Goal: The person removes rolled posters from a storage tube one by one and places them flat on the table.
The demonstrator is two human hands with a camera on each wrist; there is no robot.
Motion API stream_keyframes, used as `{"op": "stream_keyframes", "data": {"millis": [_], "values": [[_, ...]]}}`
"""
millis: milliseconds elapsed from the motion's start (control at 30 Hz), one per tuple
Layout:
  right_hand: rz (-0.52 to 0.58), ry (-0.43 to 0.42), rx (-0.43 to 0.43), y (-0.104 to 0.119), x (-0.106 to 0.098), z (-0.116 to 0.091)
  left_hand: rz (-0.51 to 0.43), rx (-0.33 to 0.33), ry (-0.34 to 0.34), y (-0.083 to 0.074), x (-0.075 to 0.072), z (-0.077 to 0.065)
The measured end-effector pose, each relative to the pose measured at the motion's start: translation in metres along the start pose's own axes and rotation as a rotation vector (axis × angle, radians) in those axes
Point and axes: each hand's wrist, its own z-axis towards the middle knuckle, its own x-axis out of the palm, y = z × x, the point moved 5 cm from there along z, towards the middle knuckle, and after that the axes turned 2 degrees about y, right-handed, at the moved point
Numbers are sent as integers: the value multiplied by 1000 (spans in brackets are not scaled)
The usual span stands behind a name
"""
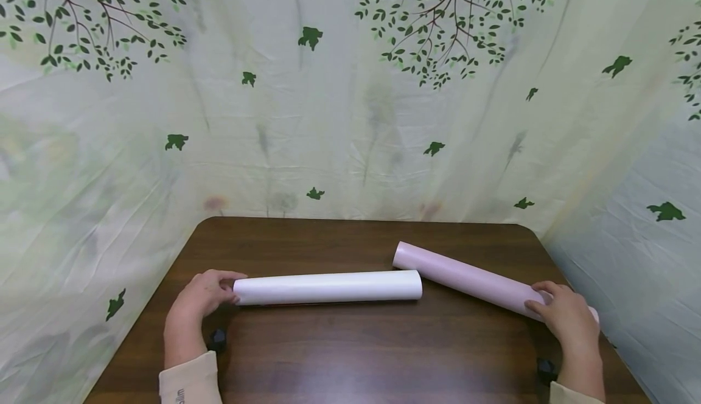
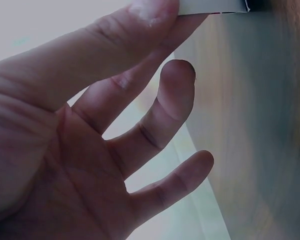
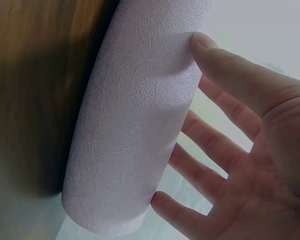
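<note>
A white roll [image 1: 328, 287] lies nearly level across the middle of the table. At its left end my left hand [image 1: 204, 297] pinches the rim between thumb and forefinger; the other fingers stand off it, as the left wrist view shows. A pale pink roll [image 1: 471, 279] with a fibrous, textured surface [image 3: 125, 125] lies slanting on the right. My right hand [image 1: 566, 316] holds it near its right end, thumb on one side and fingers on the other. The pink roll's far left end sits just behind the white roll's right end.
The dark brown wooden table [image 1: 356, 349] has rounded far corners. Behind and beside it hangs a pale cloth [image 1: 339, 124] printed with branches and green leaves. Small dark objects show by each wrist, at the left wrist [image 1: 217, 340] and the right wrist [image 1: 546, 370].
</note>
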Motion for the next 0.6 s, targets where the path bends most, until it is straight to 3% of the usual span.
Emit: {"op": "stream_keyframes", "data": {"millis": [367, 600], "values": [[-10, 10, -1, 13, 4, 10, -5, 3, 8, -7, 5, 3], [-26, -25, -48, 23, 6, 15, -19, 15, 15, -14, 6, 5]]}}
